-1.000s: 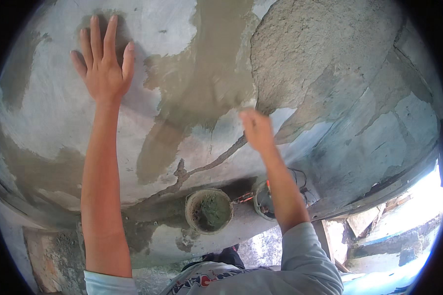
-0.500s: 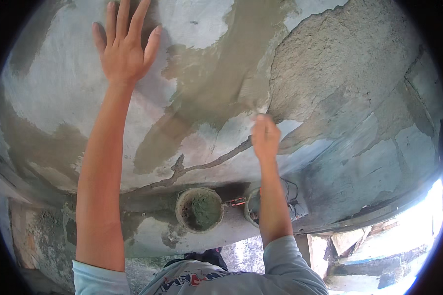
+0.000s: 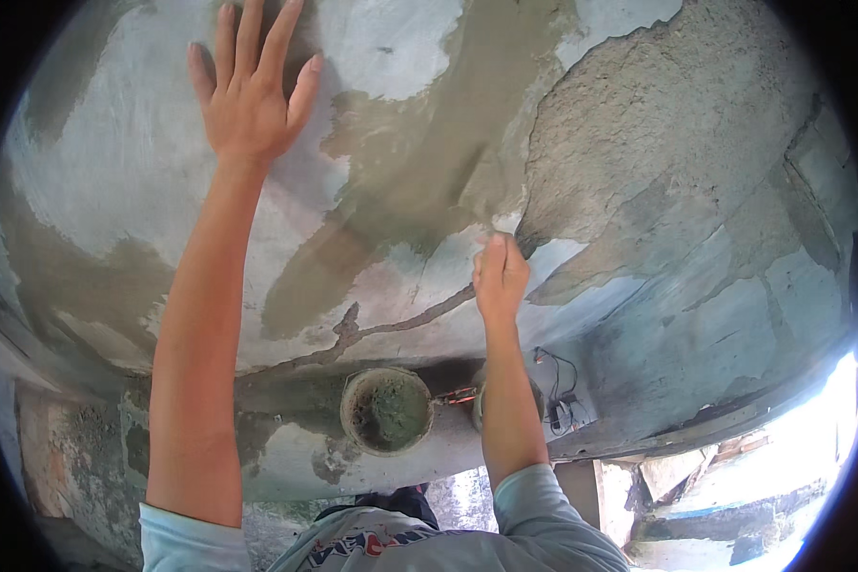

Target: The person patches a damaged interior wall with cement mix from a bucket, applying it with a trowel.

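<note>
Pale grey T-shirt (image 3: 467, 551), short sleeves (image 3: 193, 536).
Chest print (image 3: 367, 543) dark blue and red; some dark legwear (image 3: 408, 502); left hand (image 3: 253, 114), right hand (image 3: 500, 276) bare.

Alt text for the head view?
A person's left hand is spread over a patchy wall, the curled right hand lower, its contents unclear. Below, a bucket of greyish mix stands beside a second bucket, mostly hidden behind the right forearm.
</note>
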Demonstrator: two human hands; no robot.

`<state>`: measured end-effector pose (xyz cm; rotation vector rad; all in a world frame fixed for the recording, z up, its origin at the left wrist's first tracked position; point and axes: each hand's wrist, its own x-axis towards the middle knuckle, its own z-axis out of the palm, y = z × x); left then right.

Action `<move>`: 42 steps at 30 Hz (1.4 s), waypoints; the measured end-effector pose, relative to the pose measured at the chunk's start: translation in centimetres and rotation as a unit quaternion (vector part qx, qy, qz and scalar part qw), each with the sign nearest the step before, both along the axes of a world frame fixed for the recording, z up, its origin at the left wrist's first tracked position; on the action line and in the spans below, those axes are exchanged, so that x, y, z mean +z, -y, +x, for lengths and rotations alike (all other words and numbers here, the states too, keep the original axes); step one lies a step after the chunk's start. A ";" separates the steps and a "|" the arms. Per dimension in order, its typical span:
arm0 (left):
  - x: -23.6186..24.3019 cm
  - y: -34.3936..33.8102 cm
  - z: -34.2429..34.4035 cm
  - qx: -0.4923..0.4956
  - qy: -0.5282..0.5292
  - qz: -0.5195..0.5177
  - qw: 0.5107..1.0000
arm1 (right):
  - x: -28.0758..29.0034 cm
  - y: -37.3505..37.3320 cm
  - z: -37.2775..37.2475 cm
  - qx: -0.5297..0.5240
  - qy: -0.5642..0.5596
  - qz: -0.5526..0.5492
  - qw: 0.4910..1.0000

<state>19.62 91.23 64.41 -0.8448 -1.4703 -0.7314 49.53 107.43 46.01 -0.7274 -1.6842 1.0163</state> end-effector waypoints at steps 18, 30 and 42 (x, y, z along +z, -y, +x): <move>0.2 0.4 0.8 -0.007 0.031 -0.022 0.999 | 0.3 -1.0 -0.5 0.002 -0.057 0.013 0.998; -0.6 -0.9 -1.6 -0.057 -0.044 0.047 0.996 | -4.9 2.6 -1.2 -0.032 0.144 0.165 0.975; -0.4 -0.6 -2.0 -0.061 -0.040 0.049 0.996 | -6.4 6.2 -2.1 0.027 0.311 0.290 0.905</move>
